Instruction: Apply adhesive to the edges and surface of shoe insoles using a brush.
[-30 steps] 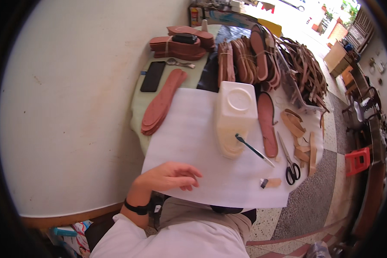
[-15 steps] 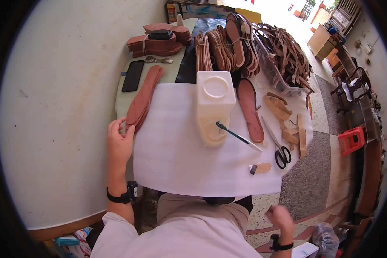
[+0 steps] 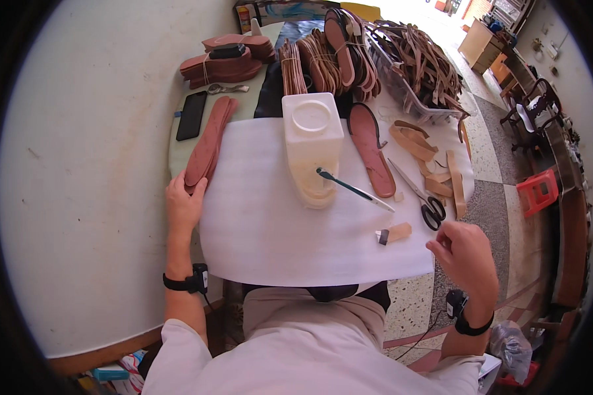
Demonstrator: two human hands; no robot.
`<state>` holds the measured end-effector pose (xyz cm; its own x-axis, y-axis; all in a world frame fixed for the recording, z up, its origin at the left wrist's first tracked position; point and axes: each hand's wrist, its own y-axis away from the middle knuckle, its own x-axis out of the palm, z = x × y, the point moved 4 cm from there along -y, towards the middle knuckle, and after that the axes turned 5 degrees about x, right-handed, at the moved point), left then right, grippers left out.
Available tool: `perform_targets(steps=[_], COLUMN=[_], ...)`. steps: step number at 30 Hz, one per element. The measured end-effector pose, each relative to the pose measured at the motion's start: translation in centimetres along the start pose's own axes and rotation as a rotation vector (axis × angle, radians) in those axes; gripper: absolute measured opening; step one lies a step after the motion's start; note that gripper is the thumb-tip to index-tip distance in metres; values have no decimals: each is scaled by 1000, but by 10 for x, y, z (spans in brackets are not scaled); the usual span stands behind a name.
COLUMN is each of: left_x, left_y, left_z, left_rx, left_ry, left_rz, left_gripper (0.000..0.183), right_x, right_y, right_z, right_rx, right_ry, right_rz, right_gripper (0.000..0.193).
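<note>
My left hand (image 3: 184,203) grips the near end of a stack of reddish-brown insoles (image 3: 211,141) at the table's left side, thumb on one edge and fingers on the other. My right hand (image 3: 466,255) hovers off the right front corner of the table, its fingers curled in and nothing showing in them. Closest to it are black-handled scissors (image 3: 432,212) and a small tan strip with a dark end (image 3: 395,233). A whitish plastic container (image 3: 313,141) stands mid-table, with a green-and-white toothbrush (image 3: 356,189) leaning out of its cut opening.
One dark-edged sole (image 3: 371,151) lies right of the container, beside tan strap scraps (image 3: 428,155). Bundled soles (image 3: 326,62) and a clear bin of brown straps (image 3: 418,72) line the back. A phone (image 3: 192,116), a watch (image 3: 228,88) and more tied soles (image 3: 221,68) sit at left.
My right hand has risen from below the table's edge to beside the scissors. My left hand stays at the insoles, with its fingers closer around their end. The whole view has shifted slightly.
</note>
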<state>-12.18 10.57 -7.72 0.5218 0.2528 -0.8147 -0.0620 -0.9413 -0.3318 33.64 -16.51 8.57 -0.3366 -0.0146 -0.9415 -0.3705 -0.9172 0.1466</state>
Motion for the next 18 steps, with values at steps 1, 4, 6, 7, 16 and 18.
perform_targets(steps=[1, 4, 6, 7, 16, 18], left_x=[0, -3, -2, -1, -9, -2], left_y=[1, -6, -7, -9, -5, -6], left_z=[0, -11, -14, -17, 0, 0], left_rx=[2, 12, 5, 2, -11, 4], left_ry=[-19, -60, -63, -63, 75, 99], left_rz=[-28, -3, -23, -35, -139, -175], left_gripper=[64, 69, 71, 73, 68, 68], right_x=[1, 20, 40, 48, 89, 91], right_y=[-6, -34, -50, -57, -82, -82], right_z=[3, 11, 12, 13, 32, 30], right_rx=[-30, -134, -182, -206, -246, -243], right_ry=[-27, -236, -240, -241, -148, -104], right_rz=[9, 2, -37, -59, -50, -78], right_gripper=[21, 22, 24, 26, 23, 20])
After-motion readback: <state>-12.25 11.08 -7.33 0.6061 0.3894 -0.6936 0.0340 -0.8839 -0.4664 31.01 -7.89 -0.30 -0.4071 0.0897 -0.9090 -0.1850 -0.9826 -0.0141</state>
